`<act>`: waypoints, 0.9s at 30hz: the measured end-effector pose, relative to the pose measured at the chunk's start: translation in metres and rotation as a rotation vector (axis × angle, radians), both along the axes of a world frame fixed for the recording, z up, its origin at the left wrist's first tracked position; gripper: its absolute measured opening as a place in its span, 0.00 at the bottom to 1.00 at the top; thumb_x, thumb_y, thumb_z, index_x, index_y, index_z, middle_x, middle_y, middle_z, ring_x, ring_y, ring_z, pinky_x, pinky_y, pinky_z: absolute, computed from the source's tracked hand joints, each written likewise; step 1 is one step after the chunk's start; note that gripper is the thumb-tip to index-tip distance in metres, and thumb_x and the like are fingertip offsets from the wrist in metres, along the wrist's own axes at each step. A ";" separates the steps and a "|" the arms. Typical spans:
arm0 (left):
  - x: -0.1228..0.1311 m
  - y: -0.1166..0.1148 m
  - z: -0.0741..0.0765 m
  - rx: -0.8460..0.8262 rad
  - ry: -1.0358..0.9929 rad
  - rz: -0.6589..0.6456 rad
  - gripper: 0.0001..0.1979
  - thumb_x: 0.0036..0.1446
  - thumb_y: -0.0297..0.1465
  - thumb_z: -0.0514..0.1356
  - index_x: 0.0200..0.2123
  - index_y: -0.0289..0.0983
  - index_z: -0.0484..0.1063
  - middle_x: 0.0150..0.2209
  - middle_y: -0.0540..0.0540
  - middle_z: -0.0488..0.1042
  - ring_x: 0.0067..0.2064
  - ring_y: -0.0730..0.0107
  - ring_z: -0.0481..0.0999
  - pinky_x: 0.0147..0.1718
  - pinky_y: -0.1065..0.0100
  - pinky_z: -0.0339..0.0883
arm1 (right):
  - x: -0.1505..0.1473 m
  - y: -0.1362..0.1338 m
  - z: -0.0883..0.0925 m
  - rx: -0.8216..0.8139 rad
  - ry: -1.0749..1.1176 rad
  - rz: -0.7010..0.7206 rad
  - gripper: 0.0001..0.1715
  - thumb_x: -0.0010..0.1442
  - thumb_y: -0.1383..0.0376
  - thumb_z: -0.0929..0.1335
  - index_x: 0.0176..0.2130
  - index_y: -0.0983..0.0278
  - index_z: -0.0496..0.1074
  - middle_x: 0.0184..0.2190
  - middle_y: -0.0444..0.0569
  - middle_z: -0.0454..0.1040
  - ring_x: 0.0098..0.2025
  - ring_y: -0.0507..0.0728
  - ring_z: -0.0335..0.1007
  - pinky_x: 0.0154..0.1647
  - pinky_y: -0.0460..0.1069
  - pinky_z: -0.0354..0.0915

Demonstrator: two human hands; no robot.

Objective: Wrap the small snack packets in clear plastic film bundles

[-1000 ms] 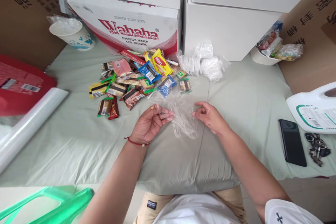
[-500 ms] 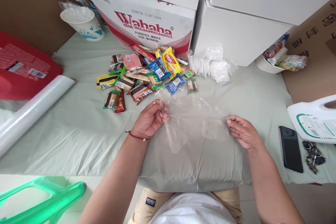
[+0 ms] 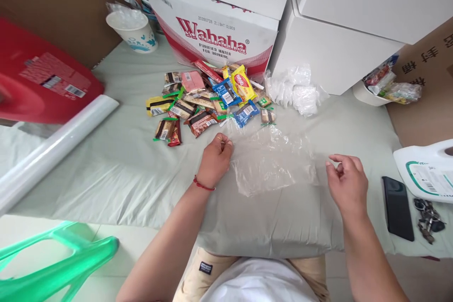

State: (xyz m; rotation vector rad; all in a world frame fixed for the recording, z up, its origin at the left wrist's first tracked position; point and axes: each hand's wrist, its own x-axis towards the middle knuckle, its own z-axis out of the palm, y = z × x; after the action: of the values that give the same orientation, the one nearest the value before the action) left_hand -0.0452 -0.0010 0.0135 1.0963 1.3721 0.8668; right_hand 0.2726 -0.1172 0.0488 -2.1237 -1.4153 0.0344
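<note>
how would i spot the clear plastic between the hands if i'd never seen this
Find the white box with red Wahaha lettering, then the pile of snack packets in front of it. Closer in, the clear plastic is spread between the left hand and the right hand. Unlike the bunched white plastic behind it, it is see-through, with the green-grey cloth showing through.

- Soft, fairly bright light is spreading across the cloth (image 3: 141,184).
- Small white glints are breaking over the clear plastic film (image 3: 276,165), whose faint edges are blending into the cloth.
- A pale sheen is running along the plastic roll (image 3: 60,146).
- Toward its front middle, the cloth is falling into mild shade.
- Wide-angle distortion is stretching the red jug (image 3: 46,66) at the left edge.
- Slight blur is softening the lettering on the brown cardboard (image 3: 63,4).
</note>
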 end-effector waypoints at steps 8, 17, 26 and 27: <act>0.001 0.003 0.009 -0.230 -0.214 -0.089 0.13 0.58 0.36 0.64 0.36 0.42 0.61 0.18 0.59 0.66 0.11 0.80 0.56 0.14 0.76 0.50 | -0.116 0.001 0.002 0.138 -0.233 0.868 0.40 0.65 0.77 0.65 0.71 0.55 0.58 0.66 0.57 0.67 0.70 0.66 0.58 0.69 0.68 0.63; -0.006 0.005 0.012 -0.338 -0.342 -0.101 0.16 0.56 0.36 0.66 0.37 0.42 0.60 0.19 0.60 0.65 0.11 0.83 0.52 0.13 0.77 0.50 | -0.105 0.021 -0.039 0.117 -0.233 0.725 0.35 0.67 0.79 0.62 0.67 0.57 0.66 0.56 0.55 0.74 0.59 0.64 0.65 0.59 0.62 0.68; -0.011 0.005 0.015 -0.203 -0.207 0.071 0.13 0.57 0.33 0.65 0.38 0.41 0.61 0.23 0.59 0.68 0.14 0.83 0.56 0.14 0.76 0.53 | -0.124 0.001 -0.045 -0.066 -0.181 0.918 0.18 0.71 0.71 0.63 0.57 0.62 0.73 0.36 0.51 0.77 0.37 0.59 0.67 0.39 0.54 0.66; -0.012 0.004 0.017 -0.157 -0.177 0.144 0.13 0.57 0.33 0.64 0.39 0.41 0.61 0.24 0.59 0.68 0.15 0.83 0.58 0.15 0.76 0.54 | -0.127 -0.001 -0.046 -0.086 -0.193 0.917 0.19 0.71 0.70 0.63 0.59 0.64 0.71 0.35 0.51 0.76 0.36 0.59 0.68 0.38 0.54 0.66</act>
State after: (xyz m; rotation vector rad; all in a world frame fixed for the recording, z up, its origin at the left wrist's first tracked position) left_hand -0.0577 0.0033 0.0302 0.7887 1.3578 0.9207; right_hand 0.1452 -0.1187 0.0030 -1.3872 -2.4176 0.2500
